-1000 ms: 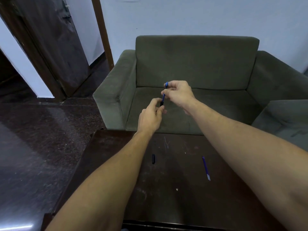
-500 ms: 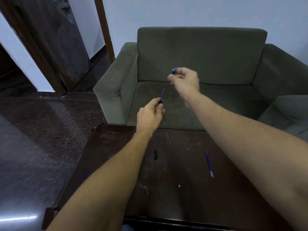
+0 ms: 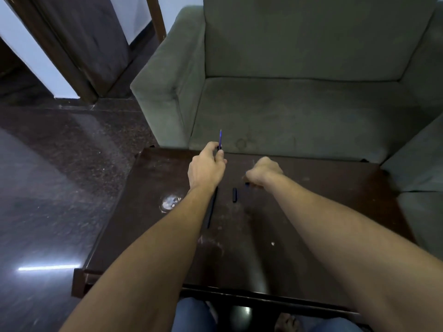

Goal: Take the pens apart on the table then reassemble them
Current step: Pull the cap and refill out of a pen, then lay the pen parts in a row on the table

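Note:
My left hand point(image 3: 207, 168) is closed around a thin blue pen refill point(image 3: 220, 138) that points up past the far edge of the dark wooden table point(image 3: 143, 212). A long dark pen barrel point(image 3: 211, 207) shows just below that wrist; I cannot tell whether it is held or lying on the table. My right hand point(image 3: 263, 174) is a fist low over the table, pinching a small blue pen piece point(image 3: 247, 184). A short black cap point(image 3: 234, 195) lies on the table between my hands.
A grey-green sofa point(image 3: 299, 116) stands right behind the table, with another cushion point(image 3: 417, 164) at the right. Dark polished floor point(image 3: 60, 188) and a wooden door point(image 3: 84, 44) are to the left. My knees in jeans point(image 3: 191, 315) sit under the near edge.
Both hands dropped from above the sofa seat to the table. The right hand pulled away from the left with the blue piece and went down beside the black cap. The view tilted downward.

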